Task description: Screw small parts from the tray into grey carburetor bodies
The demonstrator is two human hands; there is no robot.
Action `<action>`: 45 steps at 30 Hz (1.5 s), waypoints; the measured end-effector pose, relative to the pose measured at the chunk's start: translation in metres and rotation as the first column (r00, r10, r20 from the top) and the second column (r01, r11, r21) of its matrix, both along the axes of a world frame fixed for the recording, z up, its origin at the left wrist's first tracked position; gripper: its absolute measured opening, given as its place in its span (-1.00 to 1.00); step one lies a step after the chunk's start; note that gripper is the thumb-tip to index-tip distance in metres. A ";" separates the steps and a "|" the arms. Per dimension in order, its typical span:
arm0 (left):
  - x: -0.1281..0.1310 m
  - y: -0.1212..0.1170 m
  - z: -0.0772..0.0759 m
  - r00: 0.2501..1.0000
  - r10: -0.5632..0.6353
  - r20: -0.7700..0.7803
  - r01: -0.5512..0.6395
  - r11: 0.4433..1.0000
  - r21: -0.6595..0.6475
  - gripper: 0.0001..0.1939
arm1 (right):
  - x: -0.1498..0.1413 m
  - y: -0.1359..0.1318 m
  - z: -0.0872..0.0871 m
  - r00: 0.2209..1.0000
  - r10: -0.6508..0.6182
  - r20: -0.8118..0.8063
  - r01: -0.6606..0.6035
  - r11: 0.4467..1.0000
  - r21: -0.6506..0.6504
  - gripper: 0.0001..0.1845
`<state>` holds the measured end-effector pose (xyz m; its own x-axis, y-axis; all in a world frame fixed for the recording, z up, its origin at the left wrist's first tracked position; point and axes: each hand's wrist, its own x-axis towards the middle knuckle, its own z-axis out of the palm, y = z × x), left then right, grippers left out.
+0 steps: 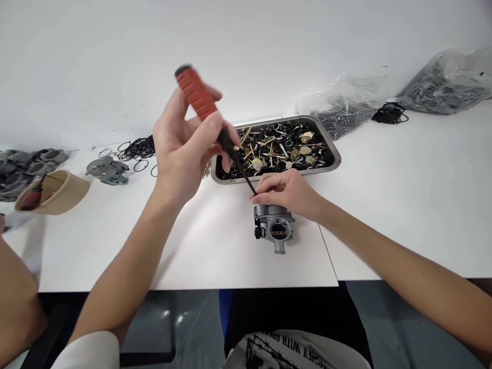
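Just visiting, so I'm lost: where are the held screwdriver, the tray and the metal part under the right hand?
Held screwdriver (197,94), head view: its red handle.
Tray (335,156), head view: its right rim.
Metal part (279,244), head view: neck below its opening.

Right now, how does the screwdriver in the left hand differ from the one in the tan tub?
The held screwdriver is gripped in the left hand, tip slanting down to the right hand; the tub screwdriver rests in the tan tub.
The held screwdriver looks brighter red; the tub screwdriver, darker.
Both show red and black.
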<state>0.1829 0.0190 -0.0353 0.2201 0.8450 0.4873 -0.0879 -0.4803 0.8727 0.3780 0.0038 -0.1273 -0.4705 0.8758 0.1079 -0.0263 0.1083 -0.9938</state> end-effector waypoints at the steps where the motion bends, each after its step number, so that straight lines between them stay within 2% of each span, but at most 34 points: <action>1: 0.006 0.000 0.008 0.999 -0.027 -0.035 0.029 0.999 0.045 -0.67 | 0.001 -0.001 0.001 0.999 0.007 -0.040 -0.008 1.000 -0.026 -0.79; 5: 0.024 -0.001 0.026 0.993 -0.082 -0.088 0.094 0.985 0.146 -0.73 | 0.004 -0.001 0.001 0.987 0.048 -0.156 -0.060 0.996 -0.072 -0.80; 7: 0.027 -0.001 0.026 0.994 -0.103 -0.038 0.106 0.992 0.066 -0.65 | 0.005 0.001 0.001 0.983 0.099 -0.152 -0.108 0.993 -0.052 -0.81; 10: 0.026 -0.002 0.021 0.995 0.021 0.095 -0.007 0.990 -0.138 -0.58 | 0.010 0.004 0.003 0.973 0.214 -0.089 -0.215 0.977 0.001 -0.79; 11: 0.025 -0.003 0.019 0.992 0.063 0.109 -0.046 0.987 -0.156 -0.58 | 0.013 0.006 0.006 0.964 0.257 -0.060 -0.256 0.966 0.026 -0.77; 12: 0.024 -0.006 0.018 0.992 0.071 0.104 -0.058 0.990 -0.125 -0.57 | 0.016 0.008 0.009 0.952 0.305 -0.022 -0.303 0.951 0.058 -0.71; 14: 0.023 -0.013 0.017 0.999 0.025 0.047 -0.025 1.000 0.004 -0.57 | 0.025 0.011 0.017 0.907 0.411 0.093 -0.420 0.898 0.128 -0.43; 16: 0.024 -0.020 0.018 1.000 -0.022 -0.003 0.022 0.995 0.097 -0.65 | 0.033 0.012 0.024 0.819 0.516 0.253 -0.560 0.814 0.152 -0.09; 17: 0.025 -0.024 0.019 0.999 -0.048 -0.020 0.051 0.991 0.124 -0.69 | 0.036 0.011 0.026 0.767 0.550 0.329 -0.616 0.775 0.143 0.01; 18: 0.026 -0.027 0.019 0.998 -0.061 -0.028 0.064 0.989 0.136 -0.72 | 0.037 0.009 0.027 0.725 0.566 0.392 -0.653 0.746 0.131 0.03; 20: 0.028 -0.033 0.018 0.996 -0.089 -0.032 0.092 0.986 0.140 -0.74 | 0.035 0.005 0.026 0.684 0.553 0.476 -0.676 0.725 0.130 -0.06; 25: 0.035 -0.040 0.011 0.961 -0.274 -0.029 0.275 0.959 0.068 -0.73 | 0.025 -0.002 0.022 0.674 0.482 0.560 -0.657 0.737 0.157 -0.33; 29: 0.039 -0.043 0.008 0.963 -0.271 0.010 0.271 0.962 -0.016 -0.65 | 0.024 -0.003 0.023 0.699 0.469 0.539 -0.631 0.759 0.159 -0.39; 31: 0.039 -0.044 0.007 0.969 -0.247 0.001 0.247 0.968 -0.045 -0.63 | 0.024 -0.005 0.022 0.720 0.456 0.522 -0.606 0.780 0.155 -0.41; 34: 0.039 -0.045 0.006 0.969 -0.239 -0.053 0.237 0.970 -0.050 -0.69 | 0.023 -0.008 0.019 0.753 0.424 0.504 -0.567 0.807 0.168 -0.42; 40: 0.036 -0.045 0.006 0.911 -0.358 -0.207 0.353 0.934 -0.060 -0.75 | 0.022 -0.009 0.015 0.775 0.393 0.496 -0.544 0.814 0.205 -0.40; 43: 0.037 -0.045 0.005 0.906 -0.367 -0.212 0.355 0.930 -0.093 -0.74 | 0.023 -0.008 0.015 0.769 0.397 0.500 -0.542 0.821 0.182 -0.37; 45: 0.038 -0.045 0.004 0.909 -0.386 -0.160 0.369 0.921 -0.127 -0.75 | 0.023 -0.008 0.016 0.774 0.411 0.481 -0.536 0.830 0.154 -0.37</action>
<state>0.2209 -0.0260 -0.0311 0.6074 0.7205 0.3346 -0.0854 -0.3596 0.9292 0.4006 -0.0039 -0.1115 -0.8699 0.4932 0.0015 0.2558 0.4538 -0.8536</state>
